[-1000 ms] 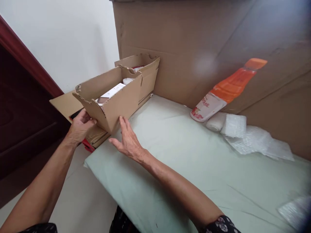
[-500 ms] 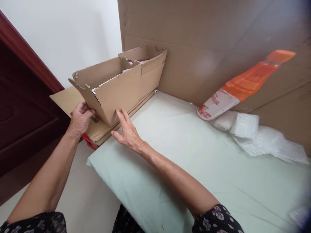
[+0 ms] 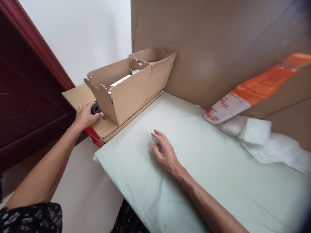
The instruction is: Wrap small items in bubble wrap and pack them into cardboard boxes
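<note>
My left hand (image 3: 85, 115) is closed on a small black glossy object (image 3: 95, 108) with a hint of red at its edge; its kind is partly hidden by the fingers. It is beside the near end of an open cardboard box (image 3: 138, 94), over the flat cardboard (image 3: 107, 127) under that box. Inside the box are a white flat item (image 3: 120, 81) and some white and red things farther back. My right hand (image 3: 166, 152) is over the pale green cloth (image 3: 184, 123), fingers apart and holding nothing.
An orange and white bottle-shaped pack (image 3: 252, 89) leans by the cardboard wall (image 3: 206, 38). Beside it lie a white roll (image 3: 233, 125) and bubble wrap (image 3: 279, 147). Something red (image 3: 94, 136) shows below the flat cardboard. A dark red door (image 3: 31, 97) stands at left.
My right hand has left the box's side and moved right, over the cloth. The black object now shows in my left hand. A white item now shows in the box's near part.
</note>
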Demonstrator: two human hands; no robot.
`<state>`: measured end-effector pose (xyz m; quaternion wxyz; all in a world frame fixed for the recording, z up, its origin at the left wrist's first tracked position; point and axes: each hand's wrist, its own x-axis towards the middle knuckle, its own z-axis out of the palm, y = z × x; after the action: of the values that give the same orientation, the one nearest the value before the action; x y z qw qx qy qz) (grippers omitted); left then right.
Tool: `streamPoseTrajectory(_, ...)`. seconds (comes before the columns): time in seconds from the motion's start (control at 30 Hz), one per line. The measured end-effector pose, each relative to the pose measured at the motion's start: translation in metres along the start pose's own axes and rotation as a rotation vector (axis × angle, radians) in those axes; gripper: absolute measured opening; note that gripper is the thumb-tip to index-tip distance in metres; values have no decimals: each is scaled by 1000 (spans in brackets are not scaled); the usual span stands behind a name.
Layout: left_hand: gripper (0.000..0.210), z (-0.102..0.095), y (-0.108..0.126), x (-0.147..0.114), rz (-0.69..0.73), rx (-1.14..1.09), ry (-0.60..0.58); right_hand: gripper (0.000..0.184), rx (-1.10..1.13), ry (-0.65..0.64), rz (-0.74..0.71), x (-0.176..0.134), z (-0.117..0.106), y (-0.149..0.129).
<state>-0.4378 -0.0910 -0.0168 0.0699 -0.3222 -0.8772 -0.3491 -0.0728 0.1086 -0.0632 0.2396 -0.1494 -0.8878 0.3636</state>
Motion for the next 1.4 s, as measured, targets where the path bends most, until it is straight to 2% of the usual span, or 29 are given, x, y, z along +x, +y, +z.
streamPoseTrajectory(0.13, 46, -4, 6, 10, -18, 157, -79, 38, -25, 55, 31, -15, -12, 13)
streamPoseTrajectory(0.3, 70, -22, 22, 24, -73, 294, -310, 32, -70, 146, 7, -35, -8, 25)
streamPoseTrajectory(0.4, 86, -33, 32, 12, -90, 344, -320, 33, -109, 182, -45, -37, -5, 26)
streamPoseTrajectory(0.5, 95, -44, 40, -27, -142, 401, -269, 33, -105, 197, -84, -35, -6, 24)
streamPoseTrajectory(0.63, 93, -65, 49, -109, -279, 393, -115, 31, -25, 159, -110, -36, -5, 10)
streamPoseTrajectory(0.7, 92, -74, 57, -153, -360, 301, -56, 32, 68, 77, -117, -41, 2, -7)
streamPoseTrajectory(0.77, 91, -74, 70, -193, -426, 110, -16, 33, 201, -64, -97, -50, 11, -30)
streamPoseTrajectory(0.87, 89, -53, 102, -237, -464, -295, -24, 43, 426, -282, 7, -69, 25, -67)
streamPoseTrajectory(0.93, 89, -27, 129, -255, -463, -527, -61, 62, 555, -340, 74, -81, 28, -86)
streamPoseTrajectory(1.0, 88, 2, 159, -264, -467, -692, -124, 78, 611, -289, 94, -90, 23, -94)
streamPoseTrajectory(1.1, 84, 38, 196, -265, -460, -905, -238, 76, 562, -125, 98, -102, 0, -83)
streamPoseTrajectory(1.17, 71, 56, 216, -255, -488, -1105, -294, 71, 521, -39, 127, -112, -22, -68)
streamPoseTrajectory(1.3, 23, 90, 252, -225, -656, -1493, -434, 65, 548, 39, 202, -135, -56, -37)
streamPoseTrajectory(1.4, 21, 114, 276, -214, -755, -1545, -512, 66, 616, 113, 244, -147, -65, -18)
